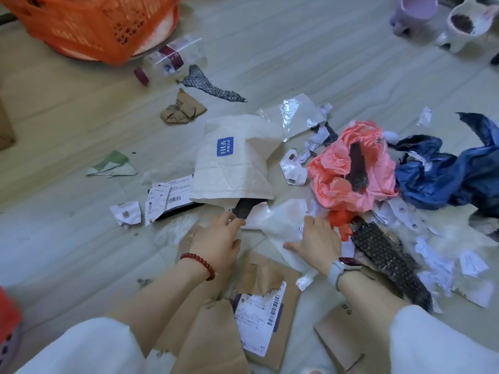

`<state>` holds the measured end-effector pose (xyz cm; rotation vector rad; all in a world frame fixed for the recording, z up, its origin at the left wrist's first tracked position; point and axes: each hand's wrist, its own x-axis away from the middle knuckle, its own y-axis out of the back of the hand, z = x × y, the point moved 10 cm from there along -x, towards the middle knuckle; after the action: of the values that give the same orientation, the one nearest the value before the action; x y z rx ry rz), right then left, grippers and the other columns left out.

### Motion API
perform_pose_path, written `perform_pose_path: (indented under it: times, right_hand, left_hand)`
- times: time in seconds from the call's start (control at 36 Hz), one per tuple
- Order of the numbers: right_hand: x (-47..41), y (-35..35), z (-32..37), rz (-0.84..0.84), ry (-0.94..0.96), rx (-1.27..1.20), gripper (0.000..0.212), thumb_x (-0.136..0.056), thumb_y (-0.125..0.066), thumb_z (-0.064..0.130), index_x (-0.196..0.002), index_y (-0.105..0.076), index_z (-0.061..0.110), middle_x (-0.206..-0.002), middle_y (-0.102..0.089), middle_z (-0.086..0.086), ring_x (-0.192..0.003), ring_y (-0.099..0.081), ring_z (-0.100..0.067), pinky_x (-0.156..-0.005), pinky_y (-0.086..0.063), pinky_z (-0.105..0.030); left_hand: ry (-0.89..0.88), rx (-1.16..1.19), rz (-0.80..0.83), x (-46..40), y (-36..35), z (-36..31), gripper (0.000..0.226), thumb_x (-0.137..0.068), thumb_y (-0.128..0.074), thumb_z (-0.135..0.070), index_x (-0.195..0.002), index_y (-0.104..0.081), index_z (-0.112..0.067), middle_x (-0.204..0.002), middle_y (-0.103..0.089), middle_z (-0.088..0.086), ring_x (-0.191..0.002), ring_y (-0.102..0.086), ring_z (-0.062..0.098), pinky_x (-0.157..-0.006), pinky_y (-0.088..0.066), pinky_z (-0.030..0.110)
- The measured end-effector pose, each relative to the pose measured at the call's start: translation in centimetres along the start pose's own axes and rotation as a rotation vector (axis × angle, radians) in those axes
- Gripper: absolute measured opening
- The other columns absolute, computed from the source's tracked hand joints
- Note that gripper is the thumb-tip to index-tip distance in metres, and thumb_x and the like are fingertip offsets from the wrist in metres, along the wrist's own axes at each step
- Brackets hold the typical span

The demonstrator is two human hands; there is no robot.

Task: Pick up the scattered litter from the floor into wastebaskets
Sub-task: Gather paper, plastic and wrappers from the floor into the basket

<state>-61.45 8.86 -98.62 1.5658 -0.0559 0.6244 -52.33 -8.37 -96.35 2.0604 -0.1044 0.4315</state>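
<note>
Down on the floor (270, 49), the left hand (218, 241) pinches a dark mesh strip (243, 209) sticking out from under a white bag (235, 157) with a blue "HLA" label (225, 146); the right hand (318, 241), released, rests flat on white plastic (280, 220), orange basket (102, 25) well apart

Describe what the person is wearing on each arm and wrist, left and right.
Both arms are bare from wrist to elbow, with loose white sleeves pushed up above that. The left hand has a bracelet of dark red round beads on its wrist. The right hand has a watch with a pale grey-blue band and a dark rounded-rectangular face on its wrist. No rings or gloves are visible.
</note>
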Motion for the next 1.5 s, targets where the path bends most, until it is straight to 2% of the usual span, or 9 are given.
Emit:
perform_pose_path:
  times: [0.14, 0.25, 0.39, 0.47, 0.61, 0.75, 0.94, 1.19, 1.5]
  right_hand:
    - [1.2, 0.8, 1.9, -0.132, 0.136, -0.103, 0.021, -0.073, -0.074, 0.026, -0.078, -0.064, 0.009, -0.08, -0.057, -0.014, -0.083, -0.057, -0.035, -0.065, -0.044, -0.035]
    - [1.8, 2.5, 4.2, -0.067, 0.214, -0.412, 0.019, -0.089, -0.057, 0.025, -0.095, -0.059, 0.007, -0.092, -0.042, -0.006, -0.094, -0.05, -0.029, -0.071, -0.038, -0.034]
    - [3.6, 2.8, 8.8, 0.158, 0.436, -0.453, 0.029, -0.093, -0.05, 0.03, -0.109, -0.057, 0.007, -0.103, -0.05, -0.007, -0.099, -0.052, -0.027, -0.083, -0.041, -0.037]
    - [4.4, 2.8, 9.9, 0.186, 0.461, -0.532, 0.024, -0.092, -0.051, 0.026, -0.112, -0.057, 0.012, -0.11, -0.06, -0.009, -0.102, -0.055, -0.025, -0.084, -0.042, -0.035]
    - [5.0, 2.4, 9.8, 0.216, 0.353, -0.732, 0.028, -0.092, -0.053, 0.028, -0.118, -0.052, 0.018, -0.11, -0.059, -0.002, -0.1, -0.054, -0.014, -0.073, -0.04, -0.008]
    - [6.0, 1.4, 11.0, 0.285, 0.379, -0.774, 0.02, -0.097, -0.044, 0.025, -0.116, -0.042, 0.02, -0.109, -0.052, 0.002, -0.102, -0.048, -0.011, -0.075, -0.034, -0.017]
    - [5.7, 1.4, 10.6, 0.256, 0.353, -0.79, 0.03, -0.095, -0.049, 0.021, -0.067, -0.041, 0.029, -0.061, -0.042, 0.01, -0.057, -0.044, 0.002, -0.056, -0.031, -0.015]
    - [3.7, 0.5, 6.0, 0.09, -0.149, -1.185, 0.015, -0.086, -0.055, 0.005, -0.078, -0.061, 0.015, -0.064, -0.053, 0.0, -0.059, -0.049, -0.016, -0.052, -0.043, -0.025]
    - [4.8, -0.8, 8.0, 0.256, -0.457, -1.951, 0.011, -0.091, -0.048, -0.003, -0.096, -0.058, 0.0, -0.08, -0.063, -0.015, -0.063, -0.061, -0.022, -0.058, -0.051, -0.031]
  left_hand:
    - [-0.067, 0.089, -0.041, 0.4, -0.4, -0.8, 0.059, -0.088, -0.054, -0.036, -0.14, -0.029, -0.027, -0.149, -0.021, -0.004, -0.129, -0.036, 0.017, -0.091, -0.04, 0.025]
    - [-0.199, 0.122, -0.126, 1.2, 1.0, -1.3, 0.094, -0.069, -0.047, -0.07, -0.143, 0.004, -0.043, -0.155, 0.006, -0.009, -0.142, -0.004, 0.018, -0.109, -0.024, 0.035]
    - [-0.326, 0.221, -0.366, 2.5, 4.3, -1.4, 0.073, -0.068, -0.058, -0.062, -0.132, -0.036, -0.034, -0.152, -0.014, -0.012, -0.141, -0.011, 0.015, -0.112, -0.017, 0.03]
    - [-0.177, 0.556, -0.362, 2.8, 5.6, -0.1, 0.042, -0.068, -0.064, -0.053, -0.102, -0.057, -0.029, -0.129, -0.04, -0.029, -0.12, -0.033, -0.013, -0.102, -0.023, 0.005]
    - [0.049, 0.791, -0.333, 3.3, 4.8, 2.2, 0.017, -0.079, -0.06, -0.036, -0.069, -0.05, -0.028, -0.064, -0.052, -0.015, -0.061, -0.048, 0.0, -0.061, -0.037, 0.023]
    - [0.113, 0.928, -0.285, 3.3, 5.2, 3.8, 0.019, -0.086, -0.061, -0.013, -0.073, -0.05, -0.022, -0.124, -0.049, -0.018, -0.11, -0.044, -0.012, -0.094, -0.035, 0.018]
    - [0.265, 1.009, -0.284, 3.3, 5.0, 5.7, 0.032, -0.079, -0.069, -0.005, -0.068, -0.042, -0.019, -0.067, -0.044, -0.002, -0.061, -0.04, 0.018, -0.053, -0.035, 0.023]
    - [-0.026, 0.875, -0.156, 3.8, 6.4, 0.4, 0.038, -0.078, -0.069, -0.001, -0.092, -0.061, -0.035, -0.084, -0.063, -0.01, -0.076, -0.059, -0.003, -0.076, -0.048, 0.021]
    - [-0.147, 0.347, 0.16, 5.3, 2.7, -2.1, 0.065, -0.061, -0.037, -0.077, -0.108, -0.061, -0.039, -0.15, -0.023, -0.016, -0.139, -0.017, 0.005, -0.114, -0.018, 0.041]
